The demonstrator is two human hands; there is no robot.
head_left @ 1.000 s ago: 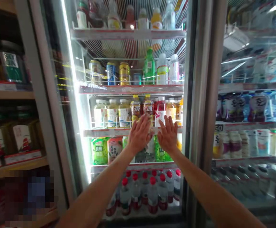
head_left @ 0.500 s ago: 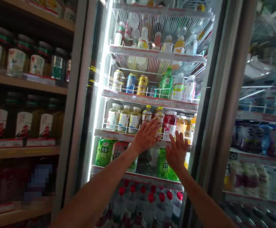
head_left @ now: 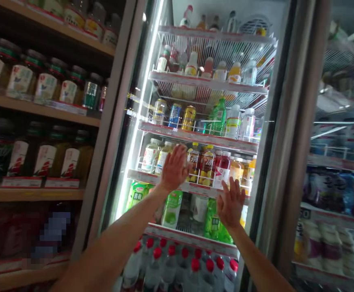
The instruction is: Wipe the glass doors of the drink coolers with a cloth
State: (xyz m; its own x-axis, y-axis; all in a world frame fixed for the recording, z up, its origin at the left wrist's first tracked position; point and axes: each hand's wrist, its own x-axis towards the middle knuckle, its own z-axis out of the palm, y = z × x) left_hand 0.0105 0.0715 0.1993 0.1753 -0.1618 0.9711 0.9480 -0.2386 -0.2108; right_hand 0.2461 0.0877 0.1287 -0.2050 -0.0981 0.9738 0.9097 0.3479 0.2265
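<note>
My left hand (head_left: 174,169) is raised with its fingers stretched out, in front of the shelf of bottled drinks, and it hides part of a white-capped bottle (head_left: 162,156). Just right of it stand tea bottles with yellow caps (head_left: 208,164). Lower and to the right, my right hand (head_left: 230,205) is held up too, fingers apart. Near it are a bottle of red drink (head_left: 222,170) and green drink cartons or bottles (head_left: 212,221). Neither hand holds anything; whether they touch a surface I cannot tell.
The lit cooler has wire shelves (head_left: 209,81) with cans (head_left: 189,118) and bottles. Red-capped bottles (head_left: 195,272) fill its bottom. A metal frame (head_left: 298,121) borders it on the right. Left of it, a wooden shelf (head_left: 37,194) carries jars and bottles. Another cooler stands at far right.
My left hand has shifted left across the bottle row, uncovering the yellow-capped tea bottles. The right hand is slightly lower in view. The whole view has tilted and moved a little.
</note>
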